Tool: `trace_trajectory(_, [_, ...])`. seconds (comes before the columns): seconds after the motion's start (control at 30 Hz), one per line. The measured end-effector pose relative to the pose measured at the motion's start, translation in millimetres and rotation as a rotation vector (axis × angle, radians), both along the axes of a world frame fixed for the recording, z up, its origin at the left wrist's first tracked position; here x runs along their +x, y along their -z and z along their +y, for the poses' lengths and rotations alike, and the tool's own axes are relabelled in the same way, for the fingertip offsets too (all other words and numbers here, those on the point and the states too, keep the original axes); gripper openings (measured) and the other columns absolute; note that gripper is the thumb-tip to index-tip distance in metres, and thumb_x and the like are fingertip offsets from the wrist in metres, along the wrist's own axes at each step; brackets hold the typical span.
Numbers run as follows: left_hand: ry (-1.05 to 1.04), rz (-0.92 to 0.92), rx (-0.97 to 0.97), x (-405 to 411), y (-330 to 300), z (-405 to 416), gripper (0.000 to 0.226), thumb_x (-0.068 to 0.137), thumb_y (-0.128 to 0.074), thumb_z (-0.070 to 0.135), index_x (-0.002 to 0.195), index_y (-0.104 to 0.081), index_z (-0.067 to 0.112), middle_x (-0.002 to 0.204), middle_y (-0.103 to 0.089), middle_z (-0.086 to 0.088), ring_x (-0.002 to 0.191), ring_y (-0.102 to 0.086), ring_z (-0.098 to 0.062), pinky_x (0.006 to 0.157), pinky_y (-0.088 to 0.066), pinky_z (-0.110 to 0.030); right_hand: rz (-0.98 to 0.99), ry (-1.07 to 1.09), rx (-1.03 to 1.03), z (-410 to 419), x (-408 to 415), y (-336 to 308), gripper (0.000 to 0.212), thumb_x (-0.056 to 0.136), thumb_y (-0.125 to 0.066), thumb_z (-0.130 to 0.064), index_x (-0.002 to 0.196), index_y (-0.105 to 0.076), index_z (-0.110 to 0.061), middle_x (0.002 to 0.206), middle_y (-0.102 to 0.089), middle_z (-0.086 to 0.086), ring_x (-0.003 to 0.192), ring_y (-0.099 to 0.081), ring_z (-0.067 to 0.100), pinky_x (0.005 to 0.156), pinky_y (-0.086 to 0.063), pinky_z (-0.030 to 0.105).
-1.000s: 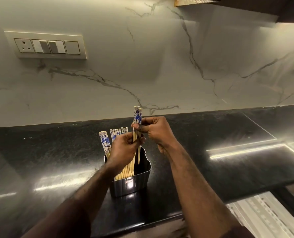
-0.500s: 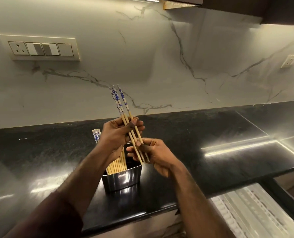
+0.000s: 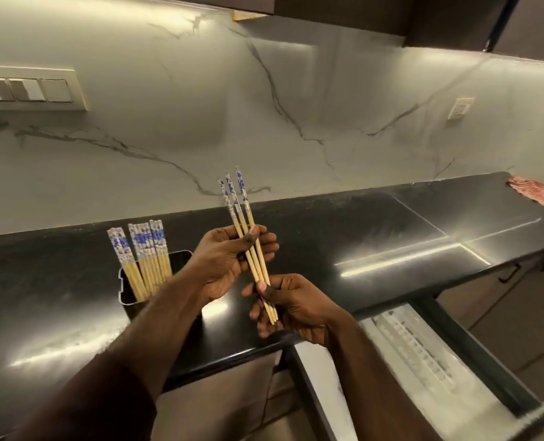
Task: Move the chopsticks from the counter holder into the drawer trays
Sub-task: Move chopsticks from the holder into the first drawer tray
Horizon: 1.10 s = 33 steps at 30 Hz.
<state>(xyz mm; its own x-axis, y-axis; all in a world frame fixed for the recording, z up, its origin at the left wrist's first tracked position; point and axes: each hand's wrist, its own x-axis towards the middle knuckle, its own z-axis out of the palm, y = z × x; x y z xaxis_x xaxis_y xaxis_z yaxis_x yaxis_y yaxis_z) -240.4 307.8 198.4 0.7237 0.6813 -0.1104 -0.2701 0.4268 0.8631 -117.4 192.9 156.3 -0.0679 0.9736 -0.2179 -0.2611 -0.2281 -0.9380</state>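
Three wooden chopsticks (image 3: 237,202) with blue-and-white patterned tops are held tilted above the black counter (image 3: 375,237). My left hand (image 3: 223,259) grips them at mid-length, thumb across the sticks. My right hand (image 3: 291,308) pinches their thin lower ends. To the left a metal holder (image 3: 127,291) stands on the counter with several more chopsticks (image 3: 143,253) upright in it; my left forearm hides its front. At lower right the open drawer (image 3: 455,354) shows pale ribbed trays (image 3: 420,348).
A red-and-white cloth (image 3: 538,192) lies at the counter's far right end. A switch panel (image 3: 25,90) and a small socket (image 3: 460,108) sit on the marble backsplash. Dark upper cabinets hang overhead. Closed cabinet fronts run below the counter.
Both hands have carried the three chopsticks to the right, away from the holder. The view has turned right, showing more of the open drawer.
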Motion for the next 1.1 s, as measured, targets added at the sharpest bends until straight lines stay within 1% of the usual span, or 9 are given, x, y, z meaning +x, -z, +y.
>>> trace_trajectory(0.17, [0.008, 0.049, -0.009, 49.9, 11.0, -77.5, 0.022, 0.092, -0.053, 0.005, 0.108, -0.062, -0.006, 0.101, -0.07, -0.023, 0.095, -0.071, -0.031, 0.078, -0.061, -0.037, 0.007, 0.046, -0.022, -74.4, 51.2, 8.4, 0.035, 0.093, -0.057, -0.024, 0.115, -0.064, 0.002, 0.092, -0.07, 0.019, 0.074, -0.07, 0.025, 0.076, -0.061, 0.038])
trace_trajectory(0.3, [-0.02, 0.062, -0.052, 91.3, 20.6, -135.4, 0.02, 0.093, -0.052, 0.004, 0.108, -0.061, -0.006, 0.099, -0.069, -0.022, 0.091, -0.071, -0.031, 0.078, -0.061, -0.037, -0.098, 0.079, -0.045, -129.6, 95.0, 14.5, 0.02, 0.096, -0.059, -0.012, 0.111, -0.068, -0.003, 0.095, -0.072, 0.019, 0.079, -0.071, 0.027, 0.087, -0.057, 0.047])
trace_trajectory(0.37, [-0.018, 0.076, -0.061, 111.1, 23.2, -158.9, 0.019, 0.093, -0.052, 0.004, 0.107, -0.062, -0.006, 0.1, -0.07, -0.022, 0.092, -0.071, -0.031, 0.08, -0.06, -0.038, -0.122, 0.1, -0.067, -153.3, 115.0, 15.3, 0.018, 0.096, -0.059, -0.008, 0.108, -0.07, -0.003, 0.095, -0.072, 0.02, 0.08, -0.071, 0.027, 0.087, -0.057, 0.047])
trace_trajectory(0.5, [-0.012, 0.108, -0.064, 142.2, 28.1, -192.9, 0.022, 0.094, -0.053, 0.003, 0.111, -0.061, -0.007, 0.101, -0.07, -0.021, 0.093, -0.071, -0.03, 0.079, -0.06, -0.037, -0.141, 0.137, -0.12, -189.7, 143.1, 14.7, 0.018, 0.095, -0.058, -0.005, 0.108, -0.069, 0.0, 0.094, -0.072, 0.019, 0.08, -0.072, 0.026, 0.08, -0.061, 0.039])
trace_trajectory(0.67, [-0.003, 0.148, -0.053, 170.1, 44.0, -213.7, 0.021, 0.094, -0.054, 0.003, 0.113, -0.062, -0.001, 0.103, -0.072, -0.021, 0.095, -0.072, -0.032, 0.083, -0.059, -0.041, -0.156, 0.194, -0.177, -216.8, 165.4, 24.9, 0.017, 0.095, -0.058, -0.004, 0.105, -0.071, 0.0, 0.094, -0.074, 0.019, 0.081, -0.073, 0.026, 0.077, -0.061, 0.036])
trace_trajectory(0.8, [-0.007, 0.192, -0.055, 181.3, 59.3, -222.2, 0.017, 0.091, -0.058, 0.0, 0.107, -0.063, 0.004, 0.099, -0.073, -0.019, 0.093, -0.072, -0.03, 0.086, -0.057, -0.044, -0.165, 0.259, -0.231, -229.9, 174.7, 41.3, 0.019, 0.095, -0.059, -0.003, 0.109, -0.07, 0.003, 0.1, -0.072, 0.023, 0.084, -0.072, 0.027, 0.083, -0.06, 0.039])
trace_trajectory(1.0, [0.013, 0.267, -0.04, 196.1, 84.5, -231.1, 0.012, 0.091, -0.058, 0.002, 0.098, -0.066, 0.006, 0.095, -0.074, -0.016, 0.09, -0.073, -0.027, 0.081, -0.059, -0.04, -0.177, 0.291, -0.3, -243.0, 189.4, 61.3, 0.018, 0.094, -0.06, -0.002, 0.109, -0.07, 0.002, 0.101, -0.073, 0.021, 0.087, -0.072, 0.027, 0.083, -0.06, 0.038])
trace_trajectory(1.1, [0.001, 0.288, -0.061, 205.1, 96.7, -233.0, 0.013, 0.091, -0.058, 0.003, 0.1, -0.067, 0.006, 0.095, -0.074, -0.014, 0.092, -0.072, -0.027, 0.083, -0.058, -0.041, -0.188, 0.308, -0.309, -245.4, 198.9, 73.5, 0.017, 0.093, -0.062, -0.003, 0.108, -0.07, 0.0, 0.102, -0.074, 0.018, 0.088, -0.073, 0.026, 0.087, -0.059, 0.038])
